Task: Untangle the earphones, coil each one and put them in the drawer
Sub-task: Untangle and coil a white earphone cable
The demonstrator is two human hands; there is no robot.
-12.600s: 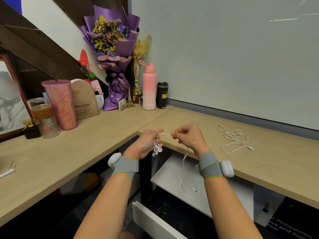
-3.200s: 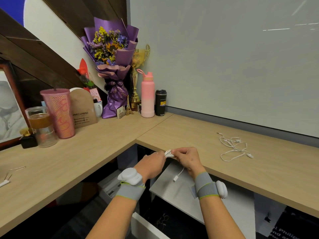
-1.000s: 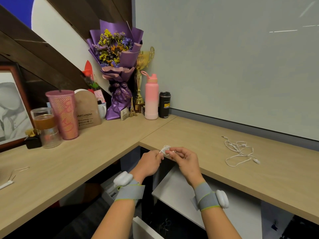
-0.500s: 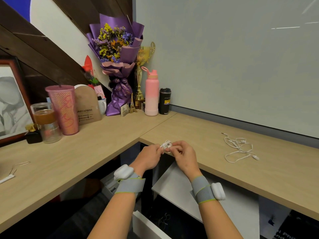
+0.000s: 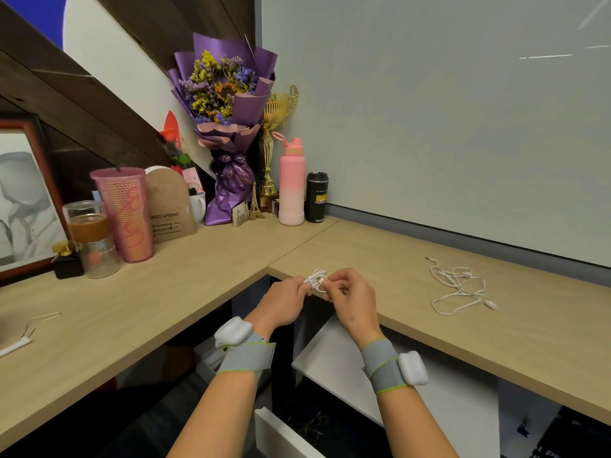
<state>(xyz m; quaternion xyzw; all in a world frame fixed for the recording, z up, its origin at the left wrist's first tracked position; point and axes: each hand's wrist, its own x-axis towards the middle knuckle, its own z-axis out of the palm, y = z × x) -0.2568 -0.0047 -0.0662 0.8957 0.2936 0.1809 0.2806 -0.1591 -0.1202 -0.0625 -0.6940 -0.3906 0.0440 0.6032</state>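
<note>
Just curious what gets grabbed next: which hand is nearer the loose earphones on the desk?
Right. The right hand is left of the loose earphones, apart from them; the left hand is farther left. Both pinch the coil.

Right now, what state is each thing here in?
left hand: pinches the coiled earphones.
right hand: pinches the same bundle.
coiled earphones: wound in a small bundle.
loose earphones: uncoiled, lying in loops on the desk.
drawer: pulled open under the desk.
pink bottle: upright, lid on.
glass cup: upright, partly full of brown liquid.
</note>
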